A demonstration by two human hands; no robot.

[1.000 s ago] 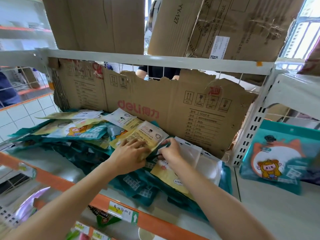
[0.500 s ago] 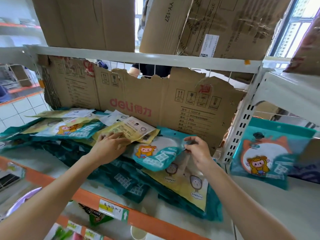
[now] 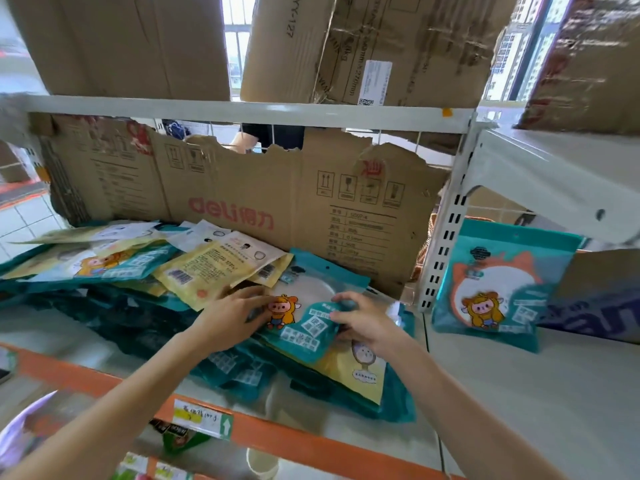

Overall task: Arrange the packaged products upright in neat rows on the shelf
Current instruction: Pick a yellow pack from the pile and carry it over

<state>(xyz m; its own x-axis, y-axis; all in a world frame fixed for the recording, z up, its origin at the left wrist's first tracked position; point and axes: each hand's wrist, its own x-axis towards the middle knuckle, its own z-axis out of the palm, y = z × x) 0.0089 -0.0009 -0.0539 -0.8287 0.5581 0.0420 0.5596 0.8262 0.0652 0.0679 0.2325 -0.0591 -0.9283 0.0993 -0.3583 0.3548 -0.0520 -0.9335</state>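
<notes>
Both hands' fingers pinching teal packet [image 3: 304, 327] edges, bare shelf [image 3: 519, 393] rightward

Packets [image 3: 204, 271] lie heaped on the shelf [image 3: 363, 431], cardboard [image 3: 277, 202] behind, one packet [image 3: 495, 289] upright at right.

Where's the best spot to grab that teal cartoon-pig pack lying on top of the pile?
Probably the teal pack's two side edges, from the front and above. It lies flat and thin atop the pile, and the left hand and right hand already flank it.

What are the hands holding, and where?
Both hold the teal cartoon-printed packet: left hand on its left edge, right hand on its right edge.
</notes>
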